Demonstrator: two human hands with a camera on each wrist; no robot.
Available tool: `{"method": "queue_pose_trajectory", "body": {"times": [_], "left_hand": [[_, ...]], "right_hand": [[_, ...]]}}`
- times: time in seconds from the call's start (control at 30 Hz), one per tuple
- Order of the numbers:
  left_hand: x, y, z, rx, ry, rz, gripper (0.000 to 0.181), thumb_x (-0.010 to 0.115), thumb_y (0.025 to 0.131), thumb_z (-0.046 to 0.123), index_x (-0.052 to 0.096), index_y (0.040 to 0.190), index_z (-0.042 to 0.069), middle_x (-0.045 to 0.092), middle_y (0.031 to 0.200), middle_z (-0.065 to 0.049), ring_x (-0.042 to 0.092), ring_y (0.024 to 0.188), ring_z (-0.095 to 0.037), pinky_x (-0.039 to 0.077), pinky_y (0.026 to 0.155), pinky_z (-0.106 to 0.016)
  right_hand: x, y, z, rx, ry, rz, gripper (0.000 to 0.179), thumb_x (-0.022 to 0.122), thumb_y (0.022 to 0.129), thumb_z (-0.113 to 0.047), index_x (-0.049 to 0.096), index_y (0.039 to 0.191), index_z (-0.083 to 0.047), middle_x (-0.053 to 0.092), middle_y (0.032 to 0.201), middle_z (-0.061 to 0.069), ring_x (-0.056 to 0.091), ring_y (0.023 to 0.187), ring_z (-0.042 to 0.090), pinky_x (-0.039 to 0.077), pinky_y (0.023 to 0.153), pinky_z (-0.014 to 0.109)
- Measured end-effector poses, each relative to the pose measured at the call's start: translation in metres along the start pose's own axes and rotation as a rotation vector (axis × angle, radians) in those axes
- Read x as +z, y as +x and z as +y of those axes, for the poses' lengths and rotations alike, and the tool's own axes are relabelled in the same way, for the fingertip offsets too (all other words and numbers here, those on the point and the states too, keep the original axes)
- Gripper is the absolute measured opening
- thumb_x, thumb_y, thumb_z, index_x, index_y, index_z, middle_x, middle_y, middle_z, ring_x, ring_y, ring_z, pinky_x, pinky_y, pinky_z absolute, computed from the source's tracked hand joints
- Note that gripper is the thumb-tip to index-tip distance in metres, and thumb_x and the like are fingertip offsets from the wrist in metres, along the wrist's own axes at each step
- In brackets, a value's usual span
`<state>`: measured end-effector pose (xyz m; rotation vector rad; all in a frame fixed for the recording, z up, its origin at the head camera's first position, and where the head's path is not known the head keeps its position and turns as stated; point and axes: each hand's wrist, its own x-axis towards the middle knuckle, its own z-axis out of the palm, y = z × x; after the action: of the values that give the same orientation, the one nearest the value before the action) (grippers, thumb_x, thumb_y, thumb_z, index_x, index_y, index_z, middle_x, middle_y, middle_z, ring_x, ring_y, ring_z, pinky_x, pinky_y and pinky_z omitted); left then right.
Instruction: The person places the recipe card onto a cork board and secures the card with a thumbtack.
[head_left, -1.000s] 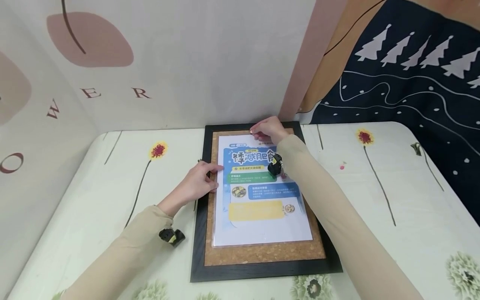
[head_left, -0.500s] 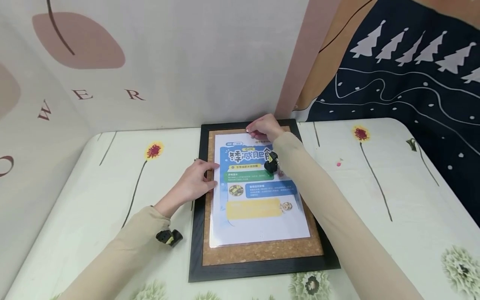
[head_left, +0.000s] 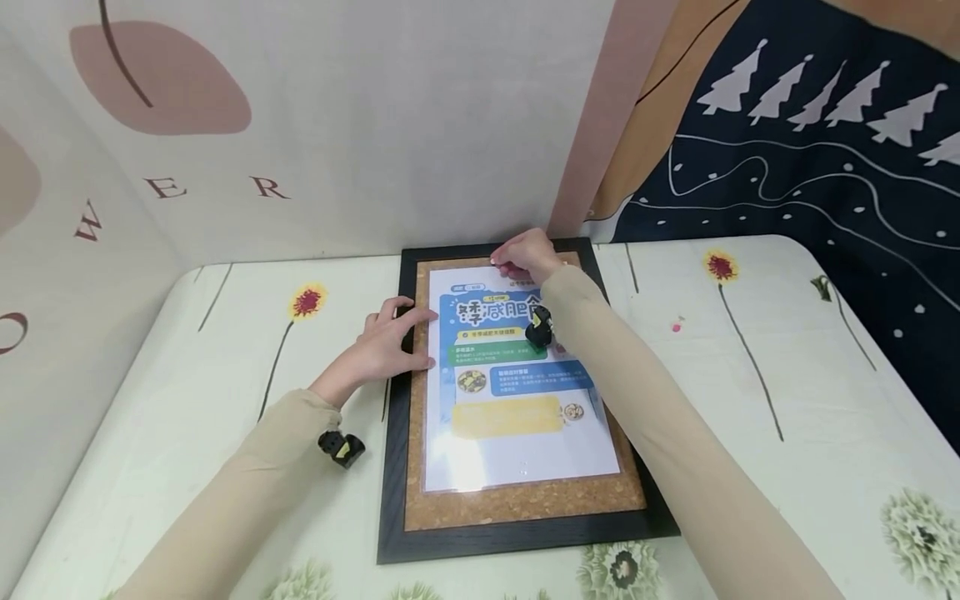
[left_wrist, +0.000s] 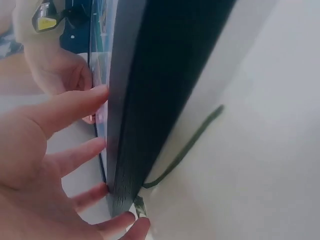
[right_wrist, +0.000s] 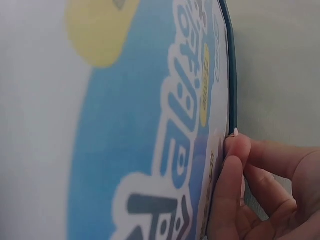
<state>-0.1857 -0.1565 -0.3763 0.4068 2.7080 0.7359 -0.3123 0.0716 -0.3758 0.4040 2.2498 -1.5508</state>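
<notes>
A laminated poster (head_left: 525, 454) in blue, green and yellow lies on a cork board (head_left: 525, 508) with a black frame (head_left: 450, 546). My left hand (head_left: 378, 343) spans the frame's left side, fingers spread; thumb and index fingertip touch the poster's left edge. In the left wrist view those spread fingers (left_wrist: 80, 156) lie along the frame side. My right hand (head_left: 528, 254) is at the top edge of the poster, thumb and index fingertip together. A tiny whitish tip (right_wrist: 236, 132) shows at that pinch in the right wrist view; what it is stays too small to tell.
The board lies on a flower-printed tablecloth (head_left: 195, 400), its top edge close to a pale curtain (head_left: 360, 167). A dark curtain with white trees (head_left: 810, 175) hangs at the right. Each sleeve carries a black wrist camera (head_left: 341, 448).
My left hand has slid up a little along the poster's left edge, and its fingers have spread wider. The right hand keeps its place at the top edge. The head view shifted slightly.
</notes>
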Motion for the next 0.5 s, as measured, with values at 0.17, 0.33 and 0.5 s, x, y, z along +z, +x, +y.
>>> {"method": "queue_pose_trajectory", "body": {"times": [0.17,0.33,0.5], "left_hand": [[0.0008,0.0025,-0.0019,0.006,-0.003,-0.012,0.064,0.073,0.087,0.017,0.045,0.143,0.007,0.014,0.154,-0.026,0.021,0.133,-0.052,0.028,0.099,-0.068],[0.0021,0.0028,-0.0032,0.012,0.005,-0.028,0.067,0.072,0.088,0.016,0.041,0.146,0.007,0.009,0.156,-0.025,0.017,0.138,-0.051,0.021,0.098,-0.073],[0.0026,0.0013,-0.0046,0.012,0.01,-0.037,0.068,0.071,0.089,0.017,0.039,0.148,0.007,0.007,0.157,-0.024,0.016,0.138,-0.052,0.019,0.096,-0.076]], "right_hand": [[0.0033,-0.0002,-0.0001,-0.005,-0.005,0.044,0.008,0.068,0.09,-0.01,0.073,0.095,-0.006,0.066,0.081,0.007,0.06,0.07,0.016,0.047,0.063,0.024],[0.0072,-0.0022,-0.0022,0.003,-0.022,0.085,0.007,0.068,0.089,-0.008,0.073,0.093,-0.005,0.065,0.078,0.006,0.059,0.067,0.015,0.046,0.06,0.023],[0.0104,-0.0049,-0.0027,-0.013,-0.052,0.105,0.006,0.068,0.088,-0.008,0.071,0.093,-0.005,0.065,0.078,0.006,0.059,0.066,0.015,0.046,0.058,0.022]]}}
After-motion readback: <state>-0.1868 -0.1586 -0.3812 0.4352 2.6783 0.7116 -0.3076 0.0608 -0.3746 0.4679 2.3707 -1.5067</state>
